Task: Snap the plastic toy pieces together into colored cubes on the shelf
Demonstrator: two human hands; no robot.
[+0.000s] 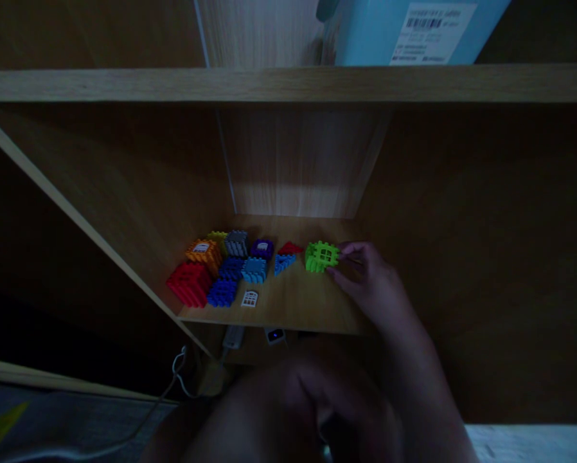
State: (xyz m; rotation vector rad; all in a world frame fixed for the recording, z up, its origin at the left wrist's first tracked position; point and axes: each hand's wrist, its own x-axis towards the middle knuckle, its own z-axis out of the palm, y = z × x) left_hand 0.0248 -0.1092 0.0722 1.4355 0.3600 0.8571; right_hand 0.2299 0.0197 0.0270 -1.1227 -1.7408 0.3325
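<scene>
My right hand (370,273) reaches onto the shelf from the right, thumb and fingers gripping the right end of a stack of lime-green toothed building tiles (322,256). A window lattice shows in the top tile. Close to the camera, at the bottom middle, my left hand (327,392) is dark and blurred. Its fingers look curled round something dark with a small glint. Left of the green stack lie a red triangular tile (290,248) and blue triangular tiles (283,263). A white window piece (250,298) rests near the shelf's front edge.
Stacks of red (190,284), orange (204,255), grey (237,243), purple (262,249), light-blue (254,270) and dark-blue tiles (222,292) crowd the shelf's left side. An upper shelf board (288,85) carries a light-blue box (370,35). Below are a power strip (233,336) and a cable (175,370).
</scene>
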